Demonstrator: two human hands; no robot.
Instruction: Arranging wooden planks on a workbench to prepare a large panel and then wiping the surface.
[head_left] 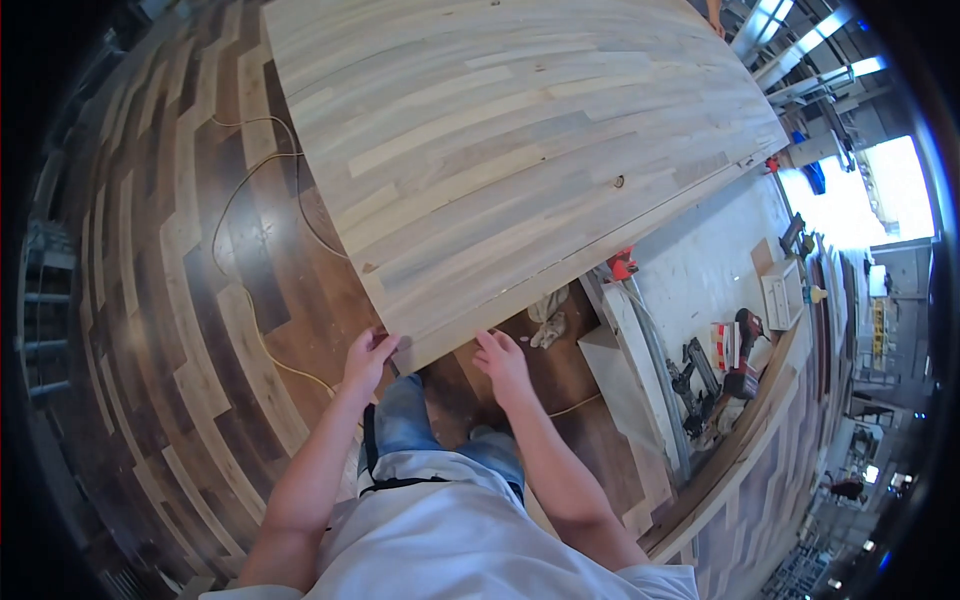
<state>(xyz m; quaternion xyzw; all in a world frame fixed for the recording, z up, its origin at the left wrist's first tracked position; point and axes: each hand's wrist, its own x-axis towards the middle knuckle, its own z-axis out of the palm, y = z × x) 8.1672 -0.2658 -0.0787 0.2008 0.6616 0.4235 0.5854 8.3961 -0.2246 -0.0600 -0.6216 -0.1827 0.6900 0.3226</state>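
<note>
A large pale wooden panel (480, 170), made up of many narrow staves, spreads out in front of me with a near corner pointing toward my body. At its near left corner my left hand (370, 362) is closed, thumb on the top side and the other fingers partly hidden. My right hand (503, 364) pinches the near edge a short way to the right, its fingertips partly under the edge. A narrow seam runs along the panel's long right side. At the far right corner, another person's hand (716, 22) is near the panel's edge.
A yellow cord (262, 345) loops over the plank floor (235, 390) at left. Right of the panel, a white work surface (705, 235) carries a red-and-black cordless drill (742, 372), a black nail gun (700, 375) and a white box (783, 296). A red clamp (622, 265) and a crumpled rag (547, 318) are nearer.
</note>
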